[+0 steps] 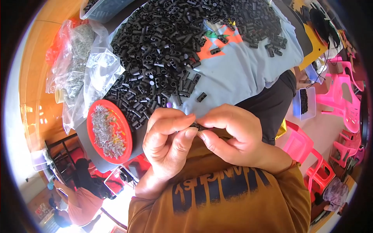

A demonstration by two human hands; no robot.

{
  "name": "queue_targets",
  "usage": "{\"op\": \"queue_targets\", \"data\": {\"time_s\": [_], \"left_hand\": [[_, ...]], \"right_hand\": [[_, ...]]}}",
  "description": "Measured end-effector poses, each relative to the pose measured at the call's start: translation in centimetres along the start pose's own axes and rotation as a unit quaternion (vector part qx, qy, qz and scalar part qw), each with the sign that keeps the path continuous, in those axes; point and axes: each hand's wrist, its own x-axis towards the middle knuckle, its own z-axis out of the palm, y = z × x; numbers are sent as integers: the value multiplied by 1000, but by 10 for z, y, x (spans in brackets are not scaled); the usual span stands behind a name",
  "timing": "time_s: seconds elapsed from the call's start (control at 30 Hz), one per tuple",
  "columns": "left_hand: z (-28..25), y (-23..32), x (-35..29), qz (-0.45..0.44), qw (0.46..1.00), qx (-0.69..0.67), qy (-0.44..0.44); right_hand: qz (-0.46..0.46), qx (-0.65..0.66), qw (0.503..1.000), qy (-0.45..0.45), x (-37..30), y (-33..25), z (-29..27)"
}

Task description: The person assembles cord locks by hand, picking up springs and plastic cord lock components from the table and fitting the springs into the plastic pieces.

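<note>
Close in front of my chest, my left hand (166, 138) and my right hand (235, 130) meet. Thumb and fingertips of both pinch a small black plastic cord lock piece (195, 125), mostly hidden by the fingers. Beyond them a large heap of similar black cord lock parts (155, 50) covers much of a light blue cloth (229, 81). One loose black part (201, 97) lies on the cloth just past my hands. To the left of my left hand, a red plate (90, 130) holds many small metal springs (108, 134).
Clear plastic bags (103, 64) of springs lie at the left, below a translucent bin (105, 13). Pink plastic chairs (342, 97) and a bin of black parts (311, 110) stand on the floor at right. Another person (83, 204) is at the lower left.
</note>
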Motion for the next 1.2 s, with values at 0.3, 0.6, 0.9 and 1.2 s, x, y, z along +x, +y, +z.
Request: {"op": "queue_targets", "data": {"time_s": [0.3,0.6,0.9,1.2], "left_hand": [[-9,-9,3,12,996,-62,-69],[-14,2,16,42,990,8,-138],[-16,1,7,21,989,34,-139],[-15,0,4,181,954,198,-133]], "right_hand": [[232,242,938,-93,-5,-9,-14],[296,340,890,-70,-13,-10,-13],[312,345,882,-67,-15,-8,-12],[334,469,813,-93,-12,-2,-7]]}}
